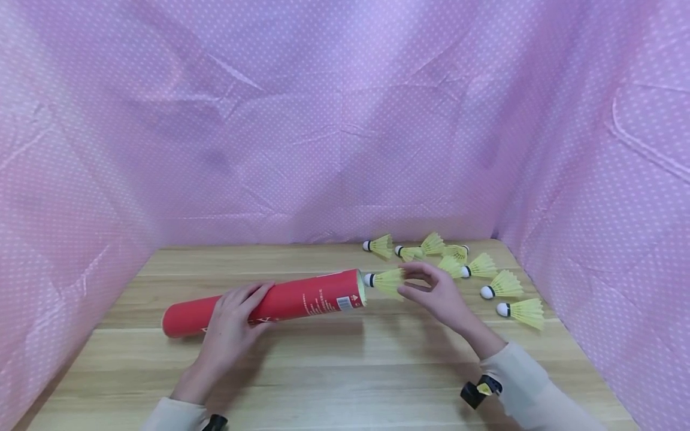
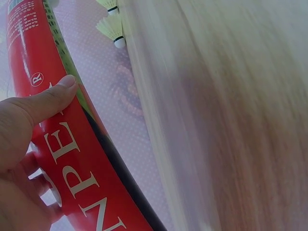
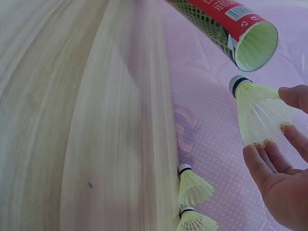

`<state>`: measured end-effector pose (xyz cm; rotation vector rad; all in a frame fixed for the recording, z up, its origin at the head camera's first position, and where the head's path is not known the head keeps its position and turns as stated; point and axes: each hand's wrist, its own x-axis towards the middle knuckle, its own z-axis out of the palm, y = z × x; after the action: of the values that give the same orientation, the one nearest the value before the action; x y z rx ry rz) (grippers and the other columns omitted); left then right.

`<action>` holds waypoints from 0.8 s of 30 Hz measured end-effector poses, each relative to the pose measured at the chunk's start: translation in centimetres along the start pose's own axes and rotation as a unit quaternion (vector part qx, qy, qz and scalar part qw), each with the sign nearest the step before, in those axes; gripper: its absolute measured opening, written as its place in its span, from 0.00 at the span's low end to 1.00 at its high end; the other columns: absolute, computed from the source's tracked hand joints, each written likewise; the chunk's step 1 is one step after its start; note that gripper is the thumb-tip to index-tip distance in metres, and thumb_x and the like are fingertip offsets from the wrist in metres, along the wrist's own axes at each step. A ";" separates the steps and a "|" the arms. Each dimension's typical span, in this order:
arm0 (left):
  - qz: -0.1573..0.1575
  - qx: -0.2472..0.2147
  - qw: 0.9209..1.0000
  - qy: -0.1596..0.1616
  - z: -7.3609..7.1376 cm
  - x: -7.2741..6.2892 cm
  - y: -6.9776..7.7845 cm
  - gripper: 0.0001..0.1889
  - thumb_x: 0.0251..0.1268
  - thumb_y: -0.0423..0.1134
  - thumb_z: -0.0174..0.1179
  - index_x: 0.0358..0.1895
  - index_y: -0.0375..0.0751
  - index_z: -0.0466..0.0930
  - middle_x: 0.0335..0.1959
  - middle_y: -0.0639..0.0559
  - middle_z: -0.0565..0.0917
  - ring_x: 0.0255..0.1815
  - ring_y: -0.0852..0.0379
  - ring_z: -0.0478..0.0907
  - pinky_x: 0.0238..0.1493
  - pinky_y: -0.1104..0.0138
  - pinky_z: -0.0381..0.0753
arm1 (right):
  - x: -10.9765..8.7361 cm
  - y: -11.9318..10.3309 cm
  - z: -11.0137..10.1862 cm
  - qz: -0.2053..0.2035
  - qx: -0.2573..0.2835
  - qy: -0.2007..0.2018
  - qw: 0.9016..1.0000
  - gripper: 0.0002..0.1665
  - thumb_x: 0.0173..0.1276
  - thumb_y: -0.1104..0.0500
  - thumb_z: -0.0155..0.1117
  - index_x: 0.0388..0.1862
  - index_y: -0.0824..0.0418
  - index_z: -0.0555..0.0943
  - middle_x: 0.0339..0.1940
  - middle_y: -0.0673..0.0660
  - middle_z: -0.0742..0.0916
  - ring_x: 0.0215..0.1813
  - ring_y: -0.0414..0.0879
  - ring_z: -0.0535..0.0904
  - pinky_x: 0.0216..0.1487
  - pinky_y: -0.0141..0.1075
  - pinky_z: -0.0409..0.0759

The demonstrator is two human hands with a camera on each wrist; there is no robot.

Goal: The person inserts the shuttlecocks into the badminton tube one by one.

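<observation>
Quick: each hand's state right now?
Left hand: gripping the red tube.
Right hand: pinching a yellow shuttlecock, just outside the tube's open end.

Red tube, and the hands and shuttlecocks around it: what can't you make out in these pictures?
Tube: what lies deep inside, if anything; right wrist view, its walls hide it.
Big lettering: left wrist view, the left hand covers part and the bottom edge cuts it off.
Small print: head view, too small to read.
Right hand: right wrist view, cut off by the right edge.
Shuttlecock behind that hand: head view, partly hidden by it.
</observation>
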<state>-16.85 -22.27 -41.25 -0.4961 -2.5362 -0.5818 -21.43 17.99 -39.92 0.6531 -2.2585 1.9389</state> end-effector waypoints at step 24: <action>0.014 0.001 1.000 0.002 0.1 0.1 0.0 0.48 0.34 0.34 0.85 0.68 0.46 0.76 0.60 0.42 0.79 0.59 0.39 0.74 0.63 0.40 0.65 | -0.3 -2.2 0.7 0.009 0.037 -0.025 0.999 0.29 0.62 0.69 0.73 0.62 0.70 0.76 0.59 0.66 0.79 0.61 0.53 0.77 0.59 0.42 0.79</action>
<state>-16.98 -22.17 -41.30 -0.5293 -2.5218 -0.5686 -20.23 17.14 -38.15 0.6987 -2.2382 2.0460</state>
